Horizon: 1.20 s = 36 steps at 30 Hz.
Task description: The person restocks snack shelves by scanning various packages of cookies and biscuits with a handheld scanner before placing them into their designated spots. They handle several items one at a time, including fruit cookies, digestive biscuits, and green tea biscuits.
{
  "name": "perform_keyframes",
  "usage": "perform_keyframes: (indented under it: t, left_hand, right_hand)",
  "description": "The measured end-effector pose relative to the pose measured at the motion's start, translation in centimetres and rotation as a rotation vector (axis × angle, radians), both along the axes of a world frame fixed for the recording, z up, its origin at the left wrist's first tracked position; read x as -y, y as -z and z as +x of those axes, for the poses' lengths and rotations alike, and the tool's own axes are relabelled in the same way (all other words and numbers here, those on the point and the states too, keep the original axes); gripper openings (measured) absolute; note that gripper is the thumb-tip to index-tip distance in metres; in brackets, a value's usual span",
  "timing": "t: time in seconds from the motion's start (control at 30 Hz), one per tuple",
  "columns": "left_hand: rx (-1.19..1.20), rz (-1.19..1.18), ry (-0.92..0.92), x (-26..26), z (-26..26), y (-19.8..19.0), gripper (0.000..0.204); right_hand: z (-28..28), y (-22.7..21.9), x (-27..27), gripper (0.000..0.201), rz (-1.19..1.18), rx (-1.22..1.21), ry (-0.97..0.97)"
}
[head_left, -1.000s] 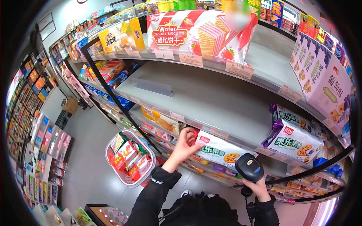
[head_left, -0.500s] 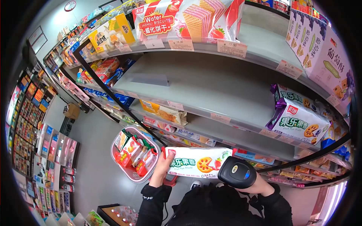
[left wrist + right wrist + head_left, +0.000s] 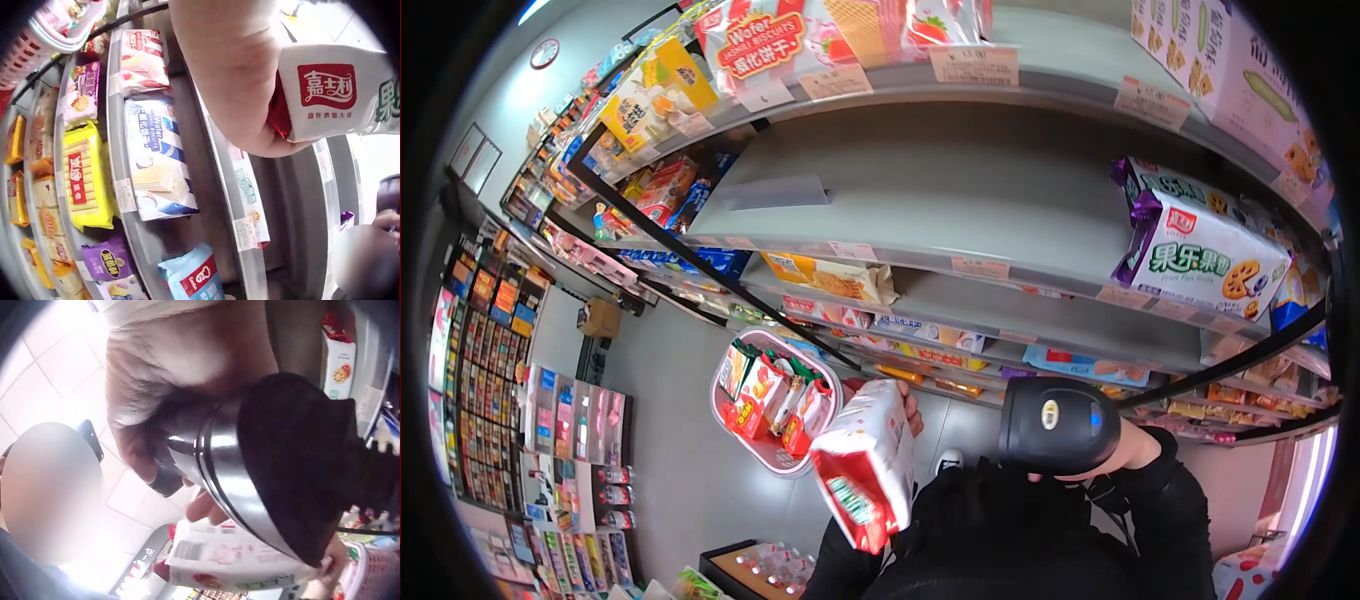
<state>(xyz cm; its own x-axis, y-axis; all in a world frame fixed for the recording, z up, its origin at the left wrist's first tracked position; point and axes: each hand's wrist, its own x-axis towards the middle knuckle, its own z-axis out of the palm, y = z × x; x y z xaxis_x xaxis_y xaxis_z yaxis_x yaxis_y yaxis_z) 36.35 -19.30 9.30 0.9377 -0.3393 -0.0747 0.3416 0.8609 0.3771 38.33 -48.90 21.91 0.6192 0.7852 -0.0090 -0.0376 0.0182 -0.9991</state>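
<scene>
My left hand [image 3: 231, 81] grips a white and red biscuit pack [image 3: 868, 440]. In the head view the pack is tilted with its red end towards me, its far part overlapping the basket's right edge; a few fingers show behind it. A black barcode scanner [image 3: 1060, 427] is held in my right hand [image 3: 187, 350], its head covering most of that hand from above. In the right wrist view the pack's printed barcode side [image 3: 231, 553] lies beyond the scanner. The pink basket [image 3: 768, 459] stands on the floor at left, holding several snack packs.
Ahead, a curved grey shelf unit [image 3: 900, 205] rises in tiers with a black rail along its side. White and purple biscuit packs [image 3: 1200, 250] sit on its right. Wafer packs [image 3: 840, 40] line the tier above. A crate of bottles [image 3: 750, 565] stands at lower left.
My left hand has drawn the pack off the shelf towards me and turned it from face-up lengthwise to end-on, beside the basket. The scanner has come up and slightly right.
</scene>
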Motion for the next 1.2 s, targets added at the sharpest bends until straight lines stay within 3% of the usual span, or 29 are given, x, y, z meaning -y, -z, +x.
perform_keyframes:
  t: [0.03, 0.1, 0.2, 0.37, 0.5, 0.57, 0.83, 1.2]
  left_hand:
    - [0.096, -0.076, 0.094, -0.5, 0.9, 1.0, 0.033]
    - [0.273, -0.137, 0.25, -0.8, 2.5, 0.9, 0.033]
    - [0.245, -0.144, 0.205, -0.4, 2.5, -0.5, 0.035]
    - [0.431, -0.173, 0.247, 0.0, 4.0, -1.5, 0.038]
    - [0.418, -0.121, 0.228, 0.0, 4.5, -1.7, 0.038]
    - [0.436, -0.092, 0.195, 0.1, 4.6, -1.9, 0.038]
    - [0.428, -0.027, 0.144, 0.2, 4.9, -2.4, 0.037]
    - [0.443, -0.036, 0.147, -0.8, 5.4, -1.5, 0.036]
  right_hand:
    - [-0.2, 0.6, 0.3, 0.063, -0.062, 0.0, -0.041]
    - [-0.8, 0.8, 0.1, 0.06, -0.052, 0.017, -0.039]
    - [-1.7, 2.3, -0.2, 0.056, -0.038, -0.012, -0.071]
    - [-2.2, 4.3, -0.5, 0.056, -0.052, -0.109, -0.17]
    - [-1.9, 2.9, -0.8, 0.058, 0.043, -0.071, -0.147]
    - [-1.4, 2.2, -0.9, 0.06, 0.086, 0.007, -0.239]
    - [-0.4, -0.3, -1.5, 0.051, 0.14, -0.092, -0.445]
    - [-0.5, 0.2, -1.5, 0.05, 0.162, -0.002, -0.429]
